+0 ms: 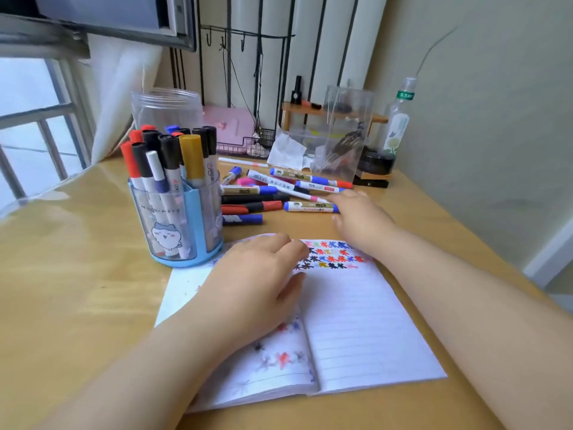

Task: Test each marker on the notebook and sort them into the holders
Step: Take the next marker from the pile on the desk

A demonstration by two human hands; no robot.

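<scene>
An open lined notebook [356, 321] lies on the desk, with coloured test marks along the top of its right page. My left hand [251, 280] rests flat on the left page. My right hand [359, 218] reaches past the notebook and touches the right end of a blue-capped marker [310, 207] at the near edge of a pile of loose markers [279, 187]. A blue round holder [176, 225] to the left holds several upright markers. A clear square holder [344, 135] stands behind the pile.
A clear round jar [166, 108] stands behind the blue holder. A crumpled tissue [286, 150], a plastic bottle [398, 119], a small wooden shelf [297, 108] and a wire basket [245, 147] crowd the back of the wooden desk [77, 274]. A wall is close on the right.
</scene>
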